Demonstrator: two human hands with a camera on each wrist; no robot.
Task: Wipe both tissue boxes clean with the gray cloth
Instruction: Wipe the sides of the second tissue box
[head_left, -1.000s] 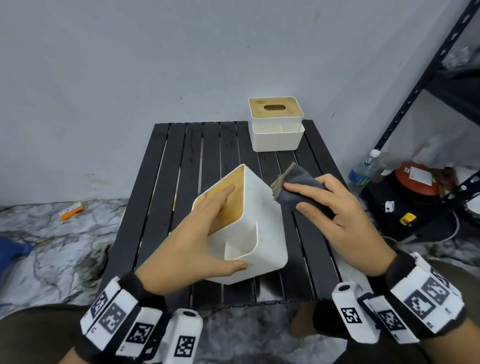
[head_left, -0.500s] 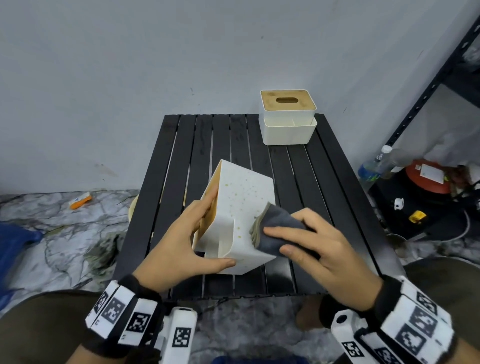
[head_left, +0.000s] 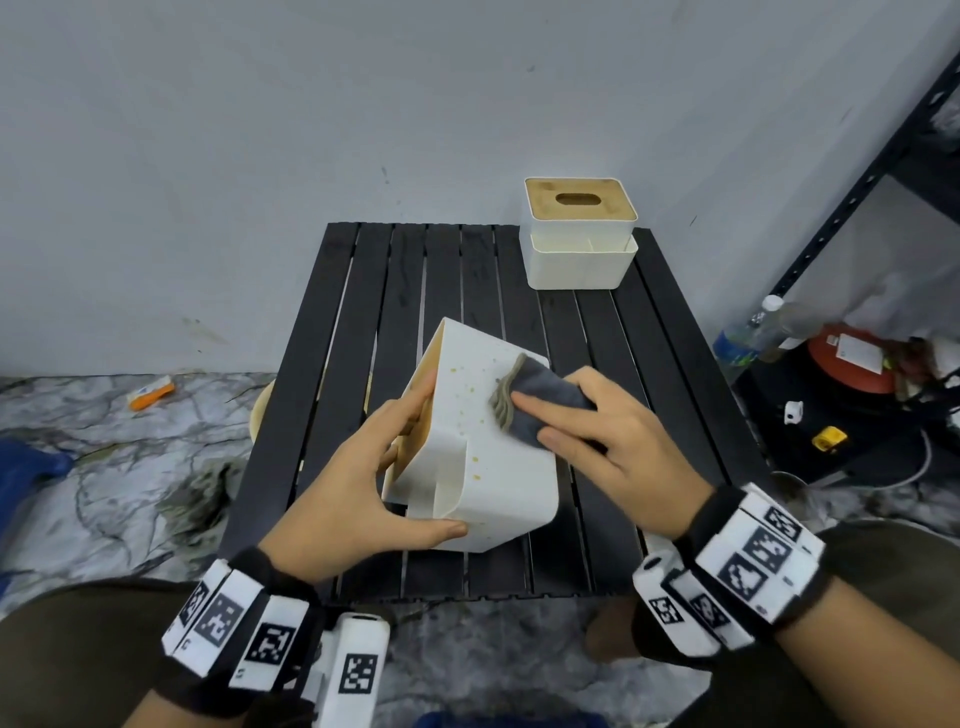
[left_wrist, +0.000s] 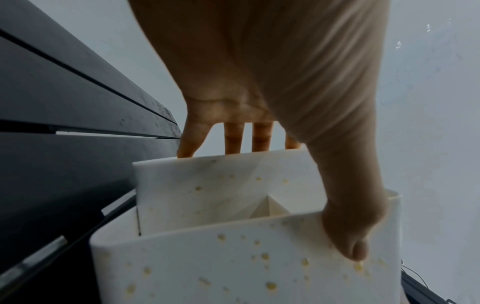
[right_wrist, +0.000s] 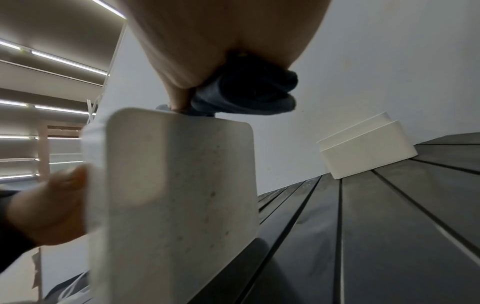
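Since half a second ago our right hand (head_left: 613, 441), fingers flat on the gray cloth (head_left: 540, 402), has slid farther up the near tissue box (head_left: 498, 467) that our left hand (head_left: 358, 493) grips, leaving its spots and the far tissue box (head_left: 579, 244) unwiped.

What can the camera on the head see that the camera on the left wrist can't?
Only the head view shows the right hand pressing the gray cloth on the spotted side of the tipped tissue box, the second tissue box at the table's far right corner, and the bottle on the floor. Only the left wrist view looks down into the box's open side pocket. Both show the left hand gripping the tipped box, its yellow spots and the black slatted table.
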